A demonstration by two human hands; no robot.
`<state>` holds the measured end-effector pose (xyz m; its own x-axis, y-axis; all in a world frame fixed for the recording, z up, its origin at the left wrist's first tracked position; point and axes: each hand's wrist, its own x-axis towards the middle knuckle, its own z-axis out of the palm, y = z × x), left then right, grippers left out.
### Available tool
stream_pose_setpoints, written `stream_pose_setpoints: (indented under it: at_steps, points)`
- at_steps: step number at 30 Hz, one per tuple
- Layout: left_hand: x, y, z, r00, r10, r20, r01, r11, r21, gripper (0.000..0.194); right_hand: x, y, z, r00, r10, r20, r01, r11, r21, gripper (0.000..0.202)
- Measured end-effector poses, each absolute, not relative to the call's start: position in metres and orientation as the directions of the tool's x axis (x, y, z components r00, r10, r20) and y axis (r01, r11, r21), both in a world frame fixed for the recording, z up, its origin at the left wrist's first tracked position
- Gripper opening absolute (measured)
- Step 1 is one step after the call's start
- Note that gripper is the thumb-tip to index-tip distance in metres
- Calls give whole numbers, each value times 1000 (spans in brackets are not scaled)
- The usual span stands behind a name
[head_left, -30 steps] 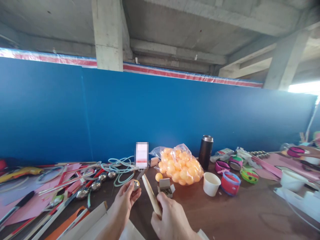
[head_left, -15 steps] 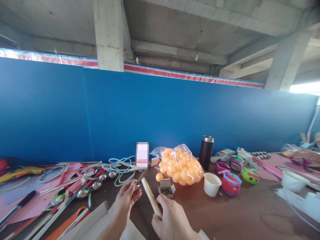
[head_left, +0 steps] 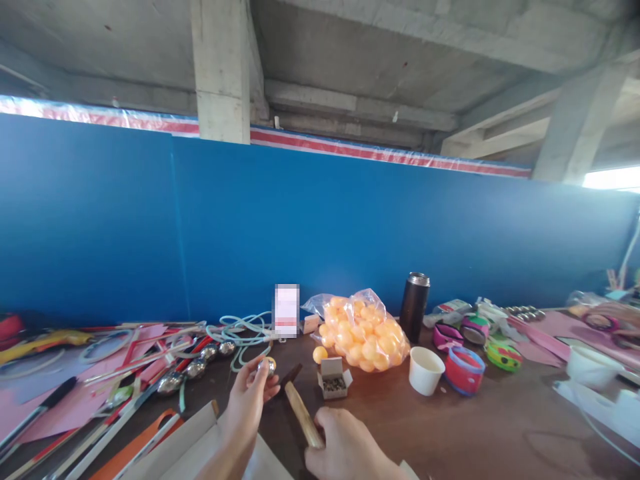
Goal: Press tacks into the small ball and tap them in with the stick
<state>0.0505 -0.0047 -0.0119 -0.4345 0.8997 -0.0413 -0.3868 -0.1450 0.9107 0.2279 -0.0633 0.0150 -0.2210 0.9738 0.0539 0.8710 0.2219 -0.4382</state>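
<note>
Pinching: left hand, on shiny ball.
Ball: between thumb and fingertips, at that hand's one o'clock.
Hammer: in right hand, fingers curled around handle, head toward eleven o'clock.

Hammer lower, apparently farther from shiny ball.

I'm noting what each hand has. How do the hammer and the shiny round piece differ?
The hammer is long, while the shiny round piece is small and rounded. The hammer has a pale wooden handle and a dark head; the round piece shows a metallic sheen. The right hand grips the hammer; the left hand pinches the round piece. Both are held.
</note>
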Motion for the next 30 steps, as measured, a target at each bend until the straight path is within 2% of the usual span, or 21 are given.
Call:
stream_pose_setpoints:
  at_steps: [5,7,10,14,21,25,30]
  points:
    - [52,-3,-12,-430,901,-58,-377,-120,918,34,228,-62,13,-225,972,61,869,229,-438,12]
    - [53,-2,-11,-428,902,-59,-366,-114,924,35,230,-59,15,-236,963,127,860,268,-434,17]
    - [55,-4,-11,-426,903,-49,-338,-109,935,37,237,-50,20,-172,938,301,864,290,-411,23]
    - [56,-7,-11,-393,919,-21,-294,-105,950,40,251,-30,25,-45,909,414,907,210,-364,21]
    - [56,-6,-14,-352,936,-9,-263,-90,961,40,257,-8,17,-40,937,348,968,123,-219,16]
    - [58,-8,-10,-349,937,-5,-284,-101,954,39,254,-7,15,-49,949,312,965,125,-229,16]
    - [59,-8,-9,-336,942,-18,-285,-84,955,41,256,-4,14,-29,966,258,944,112,-311,13]
